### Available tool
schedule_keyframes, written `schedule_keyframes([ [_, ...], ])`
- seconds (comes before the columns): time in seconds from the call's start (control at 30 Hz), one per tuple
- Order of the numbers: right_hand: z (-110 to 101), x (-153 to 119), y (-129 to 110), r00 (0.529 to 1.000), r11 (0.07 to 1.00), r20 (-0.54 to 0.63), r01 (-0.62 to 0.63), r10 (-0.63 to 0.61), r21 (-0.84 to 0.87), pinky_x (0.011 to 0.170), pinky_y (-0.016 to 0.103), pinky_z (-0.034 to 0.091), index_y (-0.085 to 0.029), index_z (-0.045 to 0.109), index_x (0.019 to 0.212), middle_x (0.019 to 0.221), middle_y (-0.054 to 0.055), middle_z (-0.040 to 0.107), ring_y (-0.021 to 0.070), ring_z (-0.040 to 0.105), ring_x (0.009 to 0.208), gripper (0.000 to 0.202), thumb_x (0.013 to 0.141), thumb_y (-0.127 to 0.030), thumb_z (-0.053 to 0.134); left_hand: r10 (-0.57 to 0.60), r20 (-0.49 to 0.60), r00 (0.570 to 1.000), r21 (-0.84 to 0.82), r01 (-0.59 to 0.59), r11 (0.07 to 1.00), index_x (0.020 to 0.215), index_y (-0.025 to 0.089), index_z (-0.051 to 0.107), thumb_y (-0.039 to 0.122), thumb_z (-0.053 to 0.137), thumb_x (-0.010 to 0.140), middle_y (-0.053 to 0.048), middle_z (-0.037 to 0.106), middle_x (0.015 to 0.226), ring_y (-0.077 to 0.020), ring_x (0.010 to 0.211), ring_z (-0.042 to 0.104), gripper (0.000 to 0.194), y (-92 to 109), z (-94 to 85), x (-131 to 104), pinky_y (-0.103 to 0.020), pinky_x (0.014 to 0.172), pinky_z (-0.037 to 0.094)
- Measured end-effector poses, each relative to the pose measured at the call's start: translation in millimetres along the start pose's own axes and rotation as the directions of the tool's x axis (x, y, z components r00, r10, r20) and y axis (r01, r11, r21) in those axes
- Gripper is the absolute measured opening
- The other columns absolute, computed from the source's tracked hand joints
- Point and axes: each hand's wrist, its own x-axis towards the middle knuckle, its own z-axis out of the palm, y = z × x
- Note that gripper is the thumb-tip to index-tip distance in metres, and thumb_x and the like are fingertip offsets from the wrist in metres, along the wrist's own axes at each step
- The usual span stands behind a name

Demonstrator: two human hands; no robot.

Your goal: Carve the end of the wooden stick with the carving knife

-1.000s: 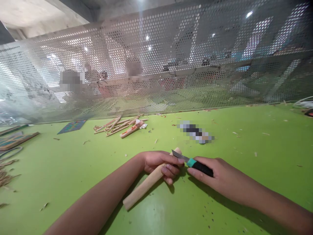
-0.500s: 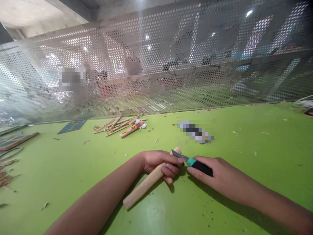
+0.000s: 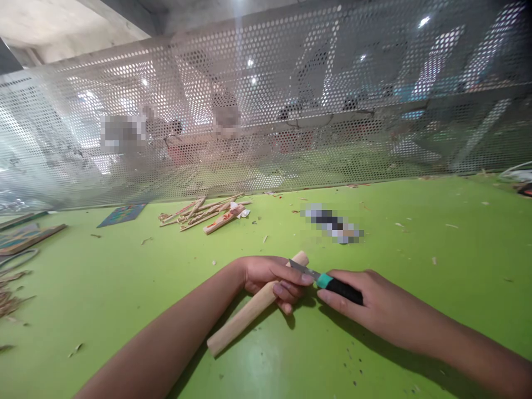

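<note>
A pale, rounded wooden stick (image 3: 245, 322) slants over the green table (image 3: 137, 277), its near end toward the bottom centre. My left hand (image 3: 278, 280) is wrapped round its upper part, the thumb lying by the knife blade. In my right hand (image 3: 357, 296) is a knife (image 3: 338, 288) with a black and teal handle. Its grey blade points left and lies across the stick near the far end, just above my left thumb. The blade's contact with the wood is partly hidden by my left thumb.
Thin wooden sticks (image 3: 197, 212) and a red-stained wood piece (image 3: 222, 220) lie beyond my left hand. A blurred object (image 3: 332, 223) is further right. Shavings (image 3: 10, 293) and boards (image 3: 31, 239) sit at left. A perforated screen (image 3: 266, 149) stands along the back edge.
The knife blade has shifted slightly left and down along the stick. The stick's near end has moved a little left, and more of its far end shows above the blade.
</note>
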Motion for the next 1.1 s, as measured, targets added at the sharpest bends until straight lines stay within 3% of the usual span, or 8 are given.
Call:
schedule_keyframes([
  [0.33,0.4,-0.7,-3.1,0.999,0.999,-0.035,0.006,-0.008,-0.052,0.054,0.027,0.033,-0.024,0.065,0.089,0.073,0.001,0.067,0.0176,0.054,0.060,0.039,0.101,-0.055,0.046,0.007,-0.046,0.999,0.070,-0.003,0.998,0.068,0.021,0.045,0.052,0.086,0.073,0.011,0.034,0.056,-0.0033,0.044,0.030,0.052,2.0,4.9,1.3,-0.023,0.063,0.057],
  [0.77,1.1,1.3,-4.2,0.997,0.990,-0.073,-0.006,-0.005,-0.140,0.053,0.028,0.031,-0.024,0.063,0.087,0.072,0.001,0.070,0.0187,0.057,0.060,0.032,0.099,-0.050,0.049,-0.004,-0.077,0.997,0.148,0.016,0.989,0.074,0.022,0.048,0.056,0.085,0.074,0.012,0.034,0.054,-0.0032,0.042,0.029,0.050,2.9,6.7,-0.9,-0.023,0.060,0.056],
  [1.1,2.9,1.4,-2.8,0.995,0.985,-0.103,-0.019,0.001,-0.169,0.053,0.028,0.031,-0.025,0.066,0.088,0.072,0.001,0.071,0.0191,0.059,0.059,0.029,0.097,-0.050,0.052,-0.004,-0.134,0.991,0.177,0.028,0.984,0.069,0.022,0.043,0.062,0.089,0.063,0.013,0.033,0.053,-0.0031,0.042,0.029,0.061,2.5,8.3,1.3,-0.024,0.058,0.056],
])
